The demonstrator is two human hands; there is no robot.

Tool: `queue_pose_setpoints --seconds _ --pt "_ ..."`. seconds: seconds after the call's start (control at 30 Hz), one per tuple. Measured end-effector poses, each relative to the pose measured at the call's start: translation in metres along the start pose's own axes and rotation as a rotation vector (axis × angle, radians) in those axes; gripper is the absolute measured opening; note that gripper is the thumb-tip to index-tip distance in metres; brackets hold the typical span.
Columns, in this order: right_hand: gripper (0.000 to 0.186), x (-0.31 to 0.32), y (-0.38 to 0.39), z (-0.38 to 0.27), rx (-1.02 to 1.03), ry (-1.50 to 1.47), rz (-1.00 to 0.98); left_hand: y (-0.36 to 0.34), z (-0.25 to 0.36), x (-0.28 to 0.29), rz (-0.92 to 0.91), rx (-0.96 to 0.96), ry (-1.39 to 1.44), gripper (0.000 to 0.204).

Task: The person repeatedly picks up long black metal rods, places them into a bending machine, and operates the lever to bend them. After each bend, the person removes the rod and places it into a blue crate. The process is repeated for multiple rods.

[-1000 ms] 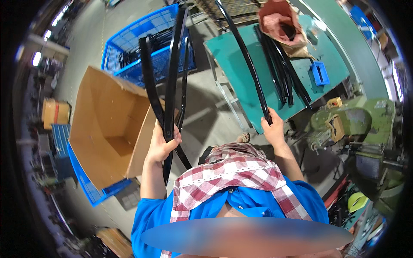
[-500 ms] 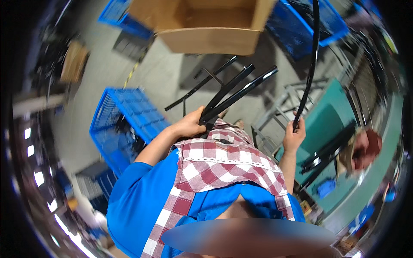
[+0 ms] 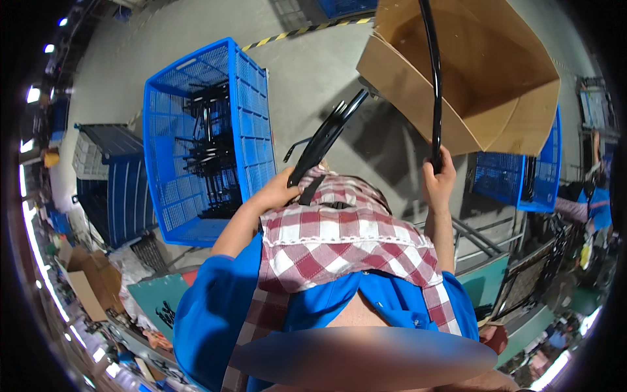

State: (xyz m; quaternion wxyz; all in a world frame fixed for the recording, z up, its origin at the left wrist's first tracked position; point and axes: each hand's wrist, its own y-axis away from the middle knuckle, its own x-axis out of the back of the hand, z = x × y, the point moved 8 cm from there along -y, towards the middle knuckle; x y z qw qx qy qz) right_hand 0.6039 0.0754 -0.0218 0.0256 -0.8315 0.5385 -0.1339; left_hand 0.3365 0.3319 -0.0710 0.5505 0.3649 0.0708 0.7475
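Note:
My left hand [image 3: 277, 191] is closed around the near end of a bundle of black metal tubes [image 3: 330, 134], which slants up and away in front of my apron. A thinner bent piece sticks out to the bundle's left. In my right hand [image 3: 440, 179] I grip the lower end of a long, slightly curved black tube [image 3: 436, 85]. That tube rises past the picture's top edge and crosses in front of an open cardboard box [image 3: 405, 88]. Left of my left hand stands a blue mesh crate [image 3: 251, 124] with many black metal parts [image 3: 212, 144] inside.
Another blue crate [image 3: 552, 173] stands partly behind the box at the right. Dark blue crates [image 3: 124, 202] are at the far left. Green tabletops [image 3: 153, 297] flank me at both sides, low in view. Yellow-and-black tape [image 3: 307, 31] crosses the grey floor.
My view has turned left, so the cardboard box now sits farther right and the crate of black parts shows more fully. Both hands keep hold of their black tubes.

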Motion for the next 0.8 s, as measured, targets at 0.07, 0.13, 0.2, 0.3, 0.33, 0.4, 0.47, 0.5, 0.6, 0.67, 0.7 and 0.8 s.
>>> queue_pose_setpoints --seconds 0.07,0.13,0.2,0.3,0.33,0.4,0.47,0.5,0.6,0.67,0.7,0.8 --pt "0.035 -0.001 -0.011 -0.013 0.08 0.107 -0.022 -0.007 -0.001 -0.007 0.001 -0.007 0.008 0.041" --pt "0.036 0.006 -0.029 -0.005 0.1 0.241 -0.04 -0.036 -0.008 -0.023 0.004 -0.067 0.052 0.04" --pt "0.038 0.021 -0.045 -0.029 0.214 0.357 -0.025 -0.046 0.012 -0.02 0.03 -0.133 0.008 0.039" --pt "0.034 0.046 -0.053 -0.053 0.327 0.57 0.009 -0.054 0.041 -0.017 0.074 -0.26 0.091 0.04" --pt "0.032 0.054 -0.05 -0.053 0.352 0.638 0.005 -0.059 0.038 -0.019 0.154 -0.339 0.115 0.041" --pt "0.025 0.035 0.013 -0.023 0.393 0.764 0.036 -0.078 -0.026 -0.054 0.146 -0.469 0.2 0.042" --pt "0.025 0.025 0.006 -0.002 0.332 0.795 -0.027 -0.09 -0.039 -0.045 0.18 -0.429 0.21 0.041" --pt "0.025 0.02 0.003 0.003 0.289 0.788 -0.057 -0.087 -0.034 -0.04 0.188 -0.426 0.199 0.041" --pt "0.027 -0.01 -0.014 -0.005 0.29 0.734 -0.158 -0.076 -0.035 -0.029 0.212 -0.428 0.198 0.04" --pt "0.027 -0.033 -0.033 -0.027 0.354 0.614 -0.227 -0.069 -0.046 -0.021 0.278 -0.426 0.119 0.039" --pt "0.027 -0.042 -0.045 -0.047 0.361 0.546 -0.268 -0.054 -0.033 -0.017 0.272 -0.389 0.109 0.041" --pt "0.027 -0.107 -0.061 -0.08 0.317 0.313 -0.449 -0.04 -0.052 -0.013 0.246 -0.428 0.311 0.049"
